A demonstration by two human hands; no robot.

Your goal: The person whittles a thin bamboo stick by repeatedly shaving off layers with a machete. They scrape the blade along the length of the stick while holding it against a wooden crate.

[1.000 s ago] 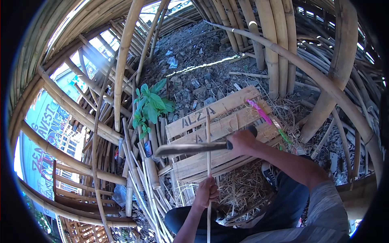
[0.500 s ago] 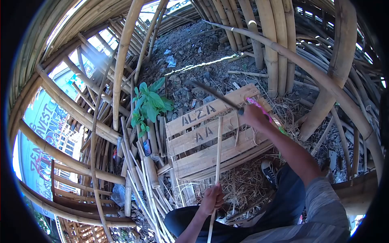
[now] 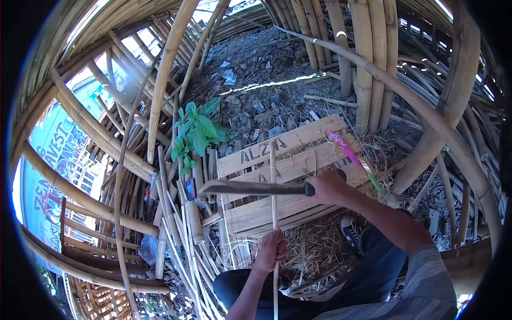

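Observation:
My right hand (image 3: 326,186) is closed round the handle of a machete (image 3: 248,187). Its blade points left and lies across a thin bamboo strip (image 3: 274,216), apparently touching it. My left hand (image 3: 271,250) grips that strip low down, below the blade, and the strip stands up in front of a slatted wooden crate (image 3: 314,130) with black lettering. A pink and green cord (image 3: 346,151) lies on the crate's right side.
Several split bamboo strips (image 3: 184,250) lean left of the crate. A leafy green plant (image 3: 200,130) grows behind them. Thick bamboo posts (image 3: 362,69) and a long slanting pole (image 3: 416,101) stand to the right. Dry shavings (image 3: 312,248) cover the ground by my feet.
The machete has come down from above the crate and swung level across the bamboo strip. My left hand has shifted slightly up and left, still holding the strip, which is now more upright.

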